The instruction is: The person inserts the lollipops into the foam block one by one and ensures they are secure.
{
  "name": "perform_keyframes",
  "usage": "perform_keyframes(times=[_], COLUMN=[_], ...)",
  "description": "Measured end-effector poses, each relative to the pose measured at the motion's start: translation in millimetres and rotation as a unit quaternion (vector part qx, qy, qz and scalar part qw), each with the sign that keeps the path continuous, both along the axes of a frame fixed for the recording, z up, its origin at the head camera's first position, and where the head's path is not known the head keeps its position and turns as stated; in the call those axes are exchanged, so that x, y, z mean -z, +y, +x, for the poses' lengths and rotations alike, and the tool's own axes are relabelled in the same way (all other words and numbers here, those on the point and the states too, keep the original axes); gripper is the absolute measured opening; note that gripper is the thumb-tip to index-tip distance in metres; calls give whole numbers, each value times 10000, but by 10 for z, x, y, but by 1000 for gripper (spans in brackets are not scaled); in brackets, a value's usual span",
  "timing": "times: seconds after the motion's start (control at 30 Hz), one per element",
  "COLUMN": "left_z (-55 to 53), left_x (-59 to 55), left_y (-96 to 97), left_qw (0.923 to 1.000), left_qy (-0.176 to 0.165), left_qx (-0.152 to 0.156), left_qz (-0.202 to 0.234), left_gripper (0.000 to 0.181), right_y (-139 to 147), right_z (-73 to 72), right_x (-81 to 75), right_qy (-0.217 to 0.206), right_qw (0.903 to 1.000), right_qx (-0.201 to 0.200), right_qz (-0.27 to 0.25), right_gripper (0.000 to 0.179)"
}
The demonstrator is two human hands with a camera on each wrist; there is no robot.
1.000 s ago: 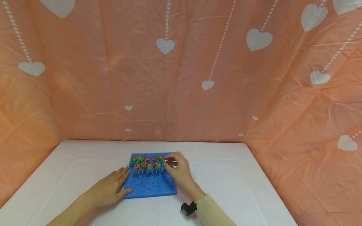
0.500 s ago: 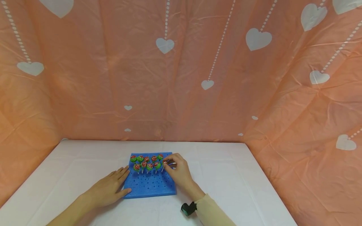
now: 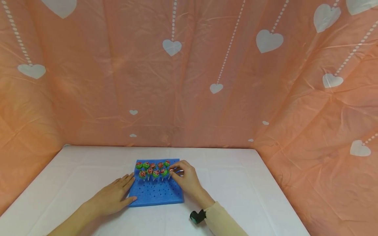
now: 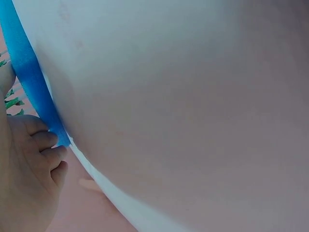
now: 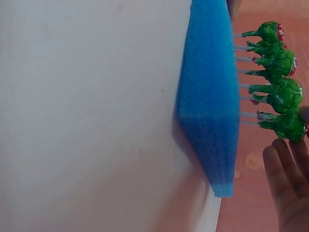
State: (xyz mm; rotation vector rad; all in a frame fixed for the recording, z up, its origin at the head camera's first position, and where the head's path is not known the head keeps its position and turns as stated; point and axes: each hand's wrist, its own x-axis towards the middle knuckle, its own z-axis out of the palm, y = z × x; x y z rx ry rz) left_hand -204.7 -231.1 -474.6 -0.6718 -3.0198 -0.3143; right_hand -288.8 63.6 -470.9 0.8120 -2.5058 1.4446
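Note:
A blue foam board [image 3: 156, 197] dotted with small holes lies on the white table. Lollipops [image 3: 156, 173] in red and green wrappers stand upright on their white sticks in its far half, in two rows. At the right end of the nearer row, my right hand [image 3: 189, 179] pinches one lollipop [image 3: 171, 170] by its head between thumb and fingertips. The right wrist view shows the sticks meeting the foam, with the green wrapper of the end lollipop [image 5: 290, 127] at my fingers. My left hand [image 3: 113, 197] rests with extended fingers against the board's left edge.
White cloth covers the table [image 3: 236, 190] on all sides of the board. An orange curtain [image 3: 195, 114] with white hearts encloses the back and sides. A small black device [image 3: 197, 217] sits by my right wrist.
The pinched lollipop and my right fingertips have sunk very slightly toward the board. My left hand has kept its place at the edge.

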Motion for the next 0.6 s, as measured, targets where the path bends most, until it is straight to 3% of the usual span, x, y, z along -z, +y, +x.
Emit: perform_keyframes(times=[0.4, 0.6], left_z=[-37, -28], left_x=[-30, -40], left_y=[-27, -86], left_qw=[9997, 9988], left_qy=[-137, 301], left_qx=[-145, -383], left_qz=[132, 93], left_gripper=[85, 87], right_y=[53, 175], right_z=[-39, -31], right_x=[-74, -141], right_qy=[119, 394], right_qw=[9997, 9987], right_qx=[-123, 63], right_qz=[160, 328], right_gripper=[28, 35])
